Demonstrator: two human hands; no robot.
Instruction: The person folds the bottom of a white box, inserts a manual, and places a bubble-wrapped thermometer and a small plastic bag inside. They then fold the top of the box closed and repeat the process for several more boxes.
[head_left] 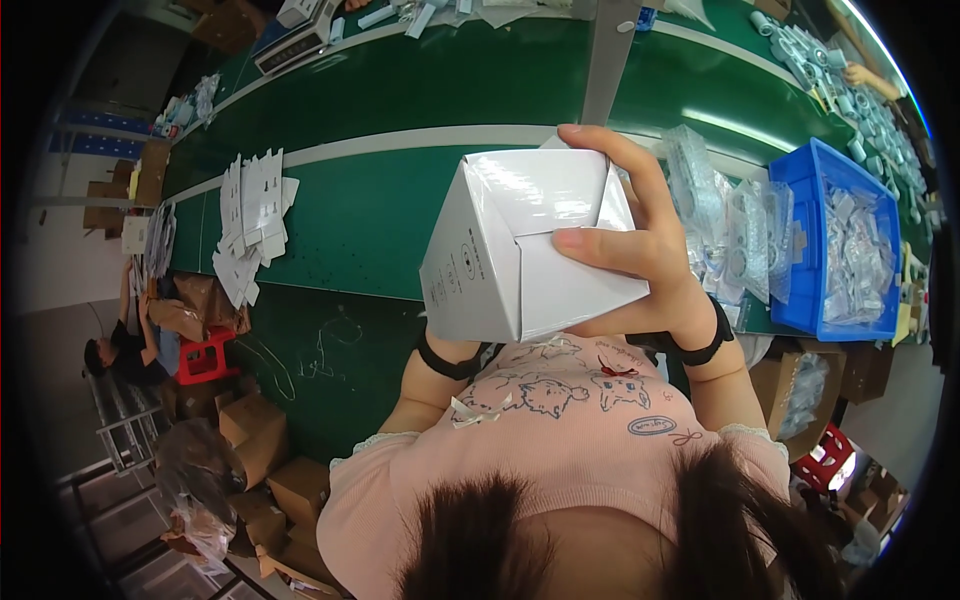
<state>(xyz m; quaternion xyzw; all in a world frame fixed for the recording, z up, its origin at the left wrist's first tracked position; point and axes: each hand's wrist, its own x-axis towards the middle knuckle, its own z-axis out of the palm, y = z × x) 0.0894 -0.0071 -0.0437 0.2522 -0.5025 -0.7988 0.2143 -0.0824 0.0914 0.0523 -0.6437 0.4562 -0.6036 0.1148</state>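
Note:
A white cardboard box (pixel 492 255) with dark print on one side is held up close in front of my chest. Its end facing me has overlapping flaps folded in. My right hand (pixel 655 235) is closed round the box's right side, thumb pressed on the flap and forefinger reaching over the far top edge. Behind the box's lower left, only the wrist end of my left hand (pixel 452 349) shows. The box hides its fingers, so their grip cannot be seen. Both wrists wear black bands.
Flat white carton blanks (pixel 255 215) lie stacked at left on the green bench (pixel 350 215). To the right, bubble-wrap pouches (pixel 745 225) lie beside a blue bin (pixel 808 290) of bagged parts. A metal post (pixel 608 60) rises beyond the box. Another person (pixel 135 345) is at far left.

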